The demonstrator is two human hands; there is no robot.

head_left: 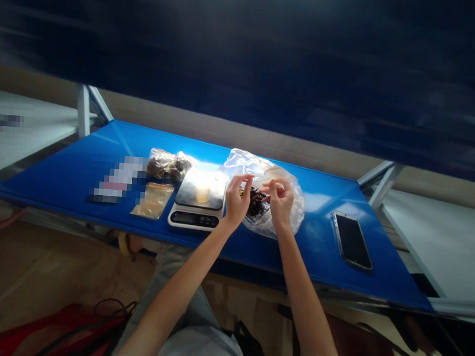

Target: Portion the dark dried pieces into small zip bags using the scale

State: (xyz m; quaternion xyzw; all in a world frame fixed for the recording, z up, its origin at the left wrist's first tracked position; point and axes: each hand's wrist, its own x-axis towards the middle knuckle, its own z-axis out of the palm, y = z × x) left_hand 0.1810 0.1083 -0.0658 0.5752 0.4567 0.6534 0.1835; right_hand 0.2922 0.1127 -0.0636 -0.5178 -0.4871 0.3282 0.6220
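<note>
My left hand (238, 198) is over the left side of a clear plastic bag (295, 204), its fingers drawn together toward the thumb. Facing it, my right hand (280, 200) makes a pinch above the same bag. Anything between the fingertips of either hand is too small to make out. Dark brown, dried-looking pieces (257, 202) lie in the opened bag, between and below both hands. Just left of my left hand stands a digital kitchen scale (195, 219), with a small pale yellowish cup (202, 194) on its plate.
Left of the scale lie a bag of dark pieces (168, 165) and a zip bag of pale contents (153, 200). A blurred-out item (120, 180) is farther left. A smartphone (352, 240) rests at the right of the blue table (313, 261). A dark blue panel (246, 63) hangs beyond.
</note>
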